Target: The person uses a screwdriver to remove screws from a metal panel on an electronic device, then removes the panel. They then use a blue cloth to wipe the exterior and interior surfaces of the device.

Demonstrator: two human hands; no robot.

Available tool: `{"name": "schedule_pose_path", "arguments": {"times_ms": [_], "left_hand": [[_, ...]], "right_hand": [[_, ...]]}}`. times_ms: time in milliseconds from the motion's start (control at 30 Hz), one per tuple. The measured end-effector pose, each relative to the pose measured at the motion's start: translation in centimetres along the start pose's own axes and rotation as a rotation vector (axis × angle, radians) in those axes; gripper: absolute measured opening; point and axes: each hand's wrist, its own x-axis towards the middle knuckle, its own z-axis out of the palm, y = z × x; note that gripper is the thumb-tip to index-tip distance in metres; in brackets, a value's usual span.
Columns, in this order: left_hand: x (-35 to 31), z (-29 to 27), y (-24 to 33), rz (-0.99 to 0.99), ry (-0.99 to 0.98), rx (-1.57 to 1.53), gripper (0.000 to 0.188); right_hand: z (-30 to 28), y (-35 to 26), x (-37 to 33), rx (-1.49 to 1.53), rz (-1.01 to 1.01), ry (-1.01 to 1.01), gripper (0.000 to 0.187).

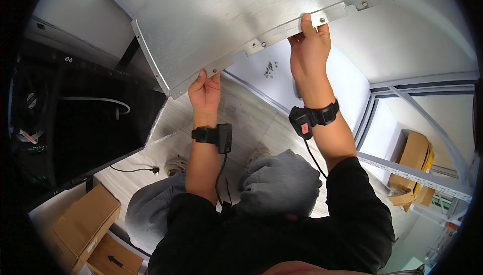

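Note:
A large silvery sheet-metal panel is held up in front of me, its notched, drilled flange edge toward me. Near the panel's left part, my left hand pinches that edge, thumb on top and fingers beneath. Farther right, my right hand grips the same edge beside a screw hole. Each wrist wears a black strapped device with a cable. Below the panel, a small heap of screws lies on a white surface.
An open black cabinet with a cable and fan inside stands at left. Cardboard boxes sit at lower left. A black plug lies on the floor. At right is a metal frame rack with another cardboard box.

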Motion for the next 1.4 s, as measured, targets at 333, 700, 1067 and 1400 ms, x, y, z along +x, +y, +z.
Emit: {"name": "schedule_pose_path", "arguments": {"times_ms": [333,700,1067,1400], "left_hand": [[2.1,-2.9,7.4,-0.132,-0.043,0.037,0.022],[5.1,-5.6,10.6,-0.209,0.239,0.202,0.02],[11.5,-5.2,11.7,-0.158,0.35,0.215,0.006],[12.6,-5.5,10.0,0.046,0.494,0.386,0.026]], "right_hand": [[-8.1,-11.9,0.8,-0.317,-0.423,-0.568,0.068],[-3.5,-12.4,-2.1,-0.785,-0.171,-0.131,0.026],[0.3,-6.3,-3.9,-0.666,-0.157,-0.041,0.021],[2.2,2.4,-1.4,-0.529,-0.14,0.01,0.044]]}}
